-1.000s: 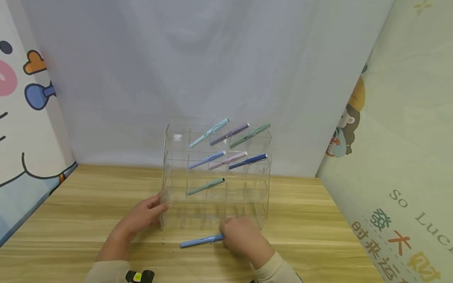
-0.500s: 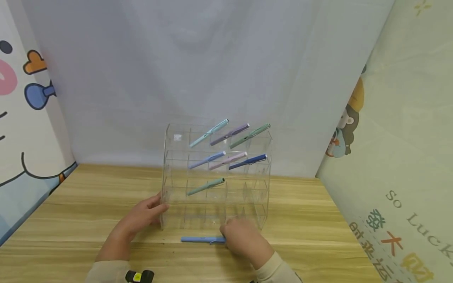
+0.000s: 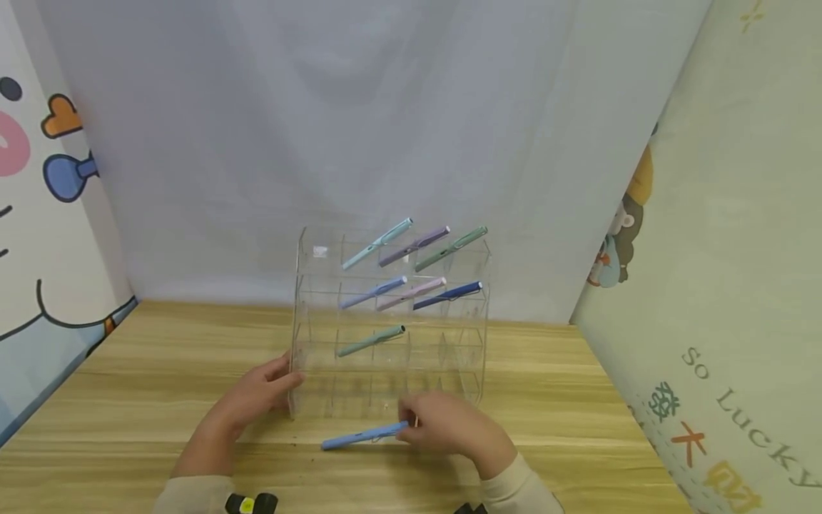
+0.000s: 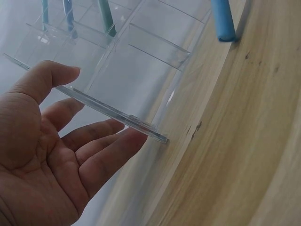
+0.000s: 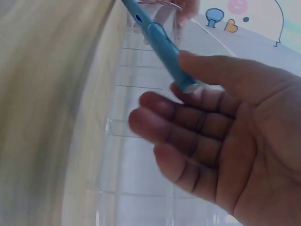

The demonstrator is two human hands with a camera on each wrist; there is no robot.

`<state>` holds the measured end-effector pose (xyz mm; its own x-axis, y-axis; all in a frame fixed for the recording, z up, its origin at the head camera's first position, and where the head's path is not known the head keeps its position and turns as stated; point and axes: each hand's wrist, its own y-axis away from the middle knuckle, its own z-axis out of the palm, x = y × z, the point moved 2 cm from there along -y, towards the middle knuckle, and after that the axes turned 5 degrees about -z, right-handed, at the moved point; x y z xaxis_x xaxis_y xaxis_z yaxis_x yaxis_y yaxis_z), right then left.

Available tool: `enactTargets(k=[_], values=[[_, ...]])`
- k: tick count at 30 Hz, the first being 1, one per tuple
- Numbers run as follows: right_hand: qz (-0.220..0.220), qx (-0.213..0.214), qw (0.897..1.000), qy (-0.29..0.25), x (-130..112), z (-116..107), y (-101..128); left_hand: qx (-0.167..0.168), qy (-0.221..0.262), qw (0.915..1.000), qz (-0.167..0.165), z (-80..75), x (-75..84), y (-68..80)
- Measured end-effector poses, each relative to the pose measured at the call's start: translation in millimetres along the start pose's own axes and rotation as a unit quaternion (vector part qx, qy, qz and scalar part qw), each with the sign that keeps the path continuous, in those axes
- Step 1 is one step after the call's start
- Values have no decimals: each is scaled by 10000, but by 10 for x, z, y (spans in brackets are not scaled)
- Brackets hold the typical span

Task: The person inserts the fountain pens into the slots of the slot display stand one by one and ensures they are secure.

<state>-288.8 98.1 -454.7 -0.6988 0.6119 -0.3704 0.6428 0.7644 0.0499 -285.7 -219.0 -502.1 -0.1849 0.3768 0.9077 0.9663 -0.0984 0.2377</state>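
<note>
A clear acrylic pen rack [image 3: 390, 357] stands on the table. My left hand [image 3: 260, 392] grips its left side panel; in the left wrist view the thumb is over the panel's edge and the fingers lie along the outer face. In front of the rack, my right hand [image 3: 449, 428] pinches a light blue pen [image 3: 359, 437] by its clip end, between thumb and index finger [image 5: 190, 96]. The other fingers curl loosely beside it. The pen's far end points left and slightly down, close over the table.
Several pens rest slanted in the rack: three in the top tier, including a purple pen [image 3: 414, 246], three below, including a dark blue pen [image 3: 447, 295], and a grey-green pen [image 3: 371, 341] in the third. A pale curtain [image 3: 411, 143] hangs behind the wooden table [image 3: 552, 400].
The light blue pen swung level, then tilted again with its left end lower. My right wrist has shifted slightly right and the fingers show more. My left hand keeps its place on the rack.
</note>
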Motion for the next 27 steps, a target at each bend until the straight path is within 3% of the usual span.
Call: enactTargets(k=[5, 10, 15, 19, 24, 27], values=[[-245, 302, 9952, -898, 9, -88, 22, 25, -71, 10000, -6, -6, -16, 8], [-500, 620, 9790, -1878, 61, -144, 41, 8, -58, 10000, -17, -9, -24, 7], [-859, 974, 9528, -2744, 114, -234, 87, 10, -8, 10000, 8, -13, -35, -10], [-1157, 1488, 9338, -3043, 159, -332, 140, 44, -53, 10000, 4, -17, -45, -21], [-1557, 2478, 8978, -3290, 197, -444, 177, 64, -88, 9999, -24, -18, -40, -19], [-1658, 3192, 8704, -3362, 237, -496, 177, 65, -91, 9999, 28, -12, -19, -19]])
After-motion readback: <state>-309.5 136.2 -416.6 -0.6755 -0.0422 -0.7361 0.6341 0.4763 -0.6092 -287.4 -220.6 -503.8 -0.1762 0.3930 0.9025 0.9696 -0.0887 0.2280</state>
